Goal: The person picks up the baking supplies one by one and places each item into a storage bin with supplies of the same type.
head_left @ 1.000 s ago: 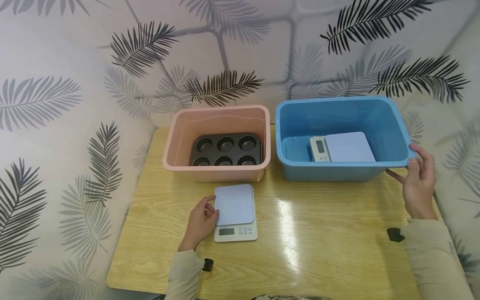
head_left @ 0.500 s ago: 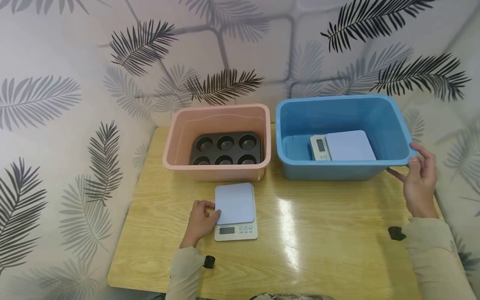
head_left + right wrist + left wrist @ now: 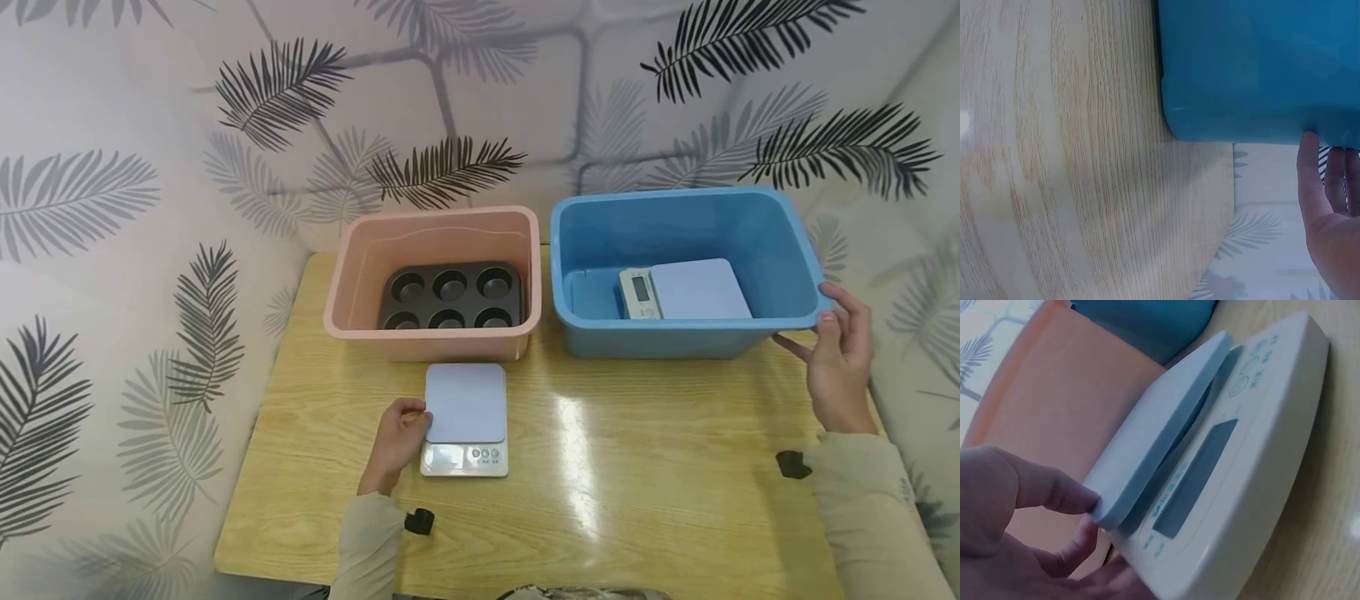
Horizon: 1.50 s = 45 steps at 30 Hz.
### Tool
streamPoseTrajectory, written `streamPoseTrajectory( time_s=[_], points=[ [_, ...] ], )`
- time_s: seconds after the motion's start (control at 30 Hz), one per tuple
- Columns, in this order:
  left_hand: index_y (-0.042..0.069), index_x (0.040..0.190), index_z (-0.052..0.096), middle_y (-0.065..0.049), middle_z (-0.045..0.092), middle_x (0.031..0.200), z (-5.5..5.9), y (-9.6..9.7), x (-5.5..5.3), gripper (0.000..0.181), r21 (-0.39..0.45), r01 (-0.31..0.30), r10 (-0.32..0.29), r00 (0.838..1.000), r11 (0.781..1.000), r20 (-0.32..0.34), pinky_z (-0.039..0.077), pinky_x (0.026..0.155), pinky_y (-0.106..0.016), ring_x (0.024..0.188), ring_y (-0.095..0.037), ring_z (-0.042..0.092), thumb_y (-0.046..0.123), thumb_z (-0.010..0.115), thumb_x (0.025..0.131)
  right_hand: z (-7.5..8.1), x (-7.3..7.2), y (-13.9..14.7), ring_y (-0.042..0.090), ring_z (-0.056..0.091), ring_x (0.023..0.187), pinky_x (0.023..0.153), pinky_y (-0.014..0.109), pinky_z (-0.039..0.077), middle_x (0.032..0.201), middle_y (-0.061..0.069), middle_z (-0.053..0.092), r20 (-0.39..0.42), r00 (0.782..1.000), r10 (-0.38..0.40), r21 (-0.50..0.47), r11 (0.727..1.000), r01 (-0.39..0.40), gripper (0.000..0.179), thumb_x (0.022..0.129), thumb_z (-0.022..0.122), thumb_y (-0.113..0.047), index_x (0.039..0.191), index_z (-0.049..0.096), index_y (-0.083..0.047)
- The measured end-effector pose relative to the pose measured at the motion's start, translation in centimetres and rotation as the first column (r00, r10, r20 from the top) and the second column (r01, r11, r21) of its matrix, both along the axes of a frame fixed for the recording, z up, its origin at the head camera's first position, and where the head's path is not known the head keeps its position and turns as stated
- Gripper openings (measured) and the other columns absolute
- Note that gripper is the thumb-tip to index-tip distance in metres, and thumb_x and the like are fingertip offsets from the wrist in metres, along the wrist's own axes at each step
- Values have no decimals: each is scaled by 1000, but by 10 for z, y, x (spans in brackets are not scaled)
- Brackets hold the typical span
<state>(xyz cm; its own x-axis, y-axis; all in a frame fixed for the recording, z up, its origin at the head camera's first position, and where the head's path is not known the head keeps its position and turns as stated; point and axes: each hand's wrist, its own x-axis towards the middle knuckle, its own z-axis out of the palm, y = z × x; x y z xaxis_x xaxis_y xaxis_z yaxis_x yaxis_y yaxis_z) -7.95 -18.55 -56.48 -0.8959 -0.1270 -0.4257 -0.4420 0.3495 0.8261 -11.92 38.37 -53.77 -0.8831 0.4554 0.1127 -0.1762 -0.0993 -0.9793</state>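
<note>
My left hand (image 3: 393, 446) pinches the left edge of a white kitchen scale (image 3: 465, 458). In the left wrist view the thumb (image 3: 1063, 490) lies on the corner of the raised weighing plate (image 3: 1160, 419), with fingers lower down at the scale's side and partly hidden. The scale is tilted there, its dark display (image 3: 1197, 478) facing up. Over on the right, my right hand (image 3: 843, 367) grips the front right corner of a blue plastic bin (image 3: 675, 342). A second kitchen scale (image 3: 697, 292) lies inside that bin.
Left of the blue bin stands a pink plastic bin (image 3: 435, 346) with a dark muffin tin (image 3: 465, 296) in it. Both bins are at the back of the wooden table (image 3: 645, 475), against a leaf-patterned wall covering (image 3: 480, 100).
The scale at my left hand has tipped and shifted slightly left, and its display now catches the light. My left fingers have closed in on its edge. The right hand stays at the blue bin.
</note>
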Motion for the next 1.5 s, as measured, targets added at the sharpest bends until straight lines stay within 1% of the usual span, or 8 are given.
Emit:
streamPoseTrajectory(
  time_s=[0.2, 0.3, 0.5, 0.6, 0.73, 1.07, 1.27, 1.5],
  points=[
    [2, 139, 54, -29, 61, 139, 6, 0, 4, 33, 35, -2, 2, 1000, 999, 9, 52, 88, -29, 120, -33, 66, 12, 60, 108, 2, 0, -1, 18, 56, 135, 76, 14, 62, 152, 3, 52, 26, 1000, -3, 21, 1000, 3, 42, 118, 42, -15, 160, 48, -14],
    [10, 148, 52, -29, 63, 140, 0, -6, 5, 44, 104, 26, -25, 1000, 994, -13, 56, 88, -32, 115, -31, 71, 11, 66, 107, 2, 0, -1, 17, 57, 134, 75, 15, 62, 151, 3, 53, 26, 1000, 0, 19, 1000, -1, 42, 118, 42, -15, 160, 47, -14],
    [25, 158, 53, -25, 61, 146, -9, -18, 5, 63, 280, 87, -72, 995, 956, -65, 62, 84, -30, 101, -18, 77, 1, 70, 103, 2, 0, 0, 16, 57, 132, 76, 15, 62, 149, 2, 53, 27, 1000, 7, 10, 1000, -7, 43, 118, 40, -15, 160, 46, -15],
    [24, 159, 56, -23, 52, 151, -9, -19, 5, 61, 314, 115, -102, 993, 942, -59, 62, 80, -27, 87, -13, 76, -1, 67, 105, 2, 1, 0, 16, 56, 133, 76, 15, 62, 148, 2, 53, 29, 1000, 5, 15, 1000, -5, 43, 118, 39, -14, 160, 46, -15],
    [24, 159, 59, -16, 46, 158, -9, -19, 5, 54, 301, 161, -145, 987, 940, -75, 61, 87, -22, 79, -10, 75, 3, 63, 108, 1, 2, 0, 16, 56, 133, 76, 15, 62, 147, 2, 53, 20, 1000, 6, 17, 1000, -6, 43, 118, 40, -14, 160, 46, -14],
    [27, 162, 56, -13, 45, 160, -10, -20, 8, 59, 328, 212, -174, 974, 921, -144, 57, 102, -21, 116, -14, 75, 1, 61, 109, 1, 1, 0, 17, 56, 132, 76, 15, 62, 144, 2, 54, 9, 1000, -4, 19, 1000, 4, 42, 118, 41, -13, 159, 48, -14],
    [28, 164, 52, -15, 43, 160, -5, -22, 11, 58, 340, 235, -193, 969, 911, -151, 60, 97, -23, 113, -15, 75, 2, 56, 112, 1, 0, 0, 15, 57, 131, 75, 14, 62, 146, 2, 54, 20, 1000, -7, 30, 1000, 6, 42, 118, 39, -14, 159, 47, -14],
    [27, 168, 46, -13, 34, 171, 7, -20, 15, 58, 419, 266, -224, 964, 868, -147, 61, 104, -33, 137, -27, 66, 5, 50, 114, 0, 0, -1, 17, 56, 133, 76, 15, 62, 148, 2, 53, 27, 1000, -10, 7, 1000, 9, 42, 118, 39, -14, 160, 47, -15]
  ],
)
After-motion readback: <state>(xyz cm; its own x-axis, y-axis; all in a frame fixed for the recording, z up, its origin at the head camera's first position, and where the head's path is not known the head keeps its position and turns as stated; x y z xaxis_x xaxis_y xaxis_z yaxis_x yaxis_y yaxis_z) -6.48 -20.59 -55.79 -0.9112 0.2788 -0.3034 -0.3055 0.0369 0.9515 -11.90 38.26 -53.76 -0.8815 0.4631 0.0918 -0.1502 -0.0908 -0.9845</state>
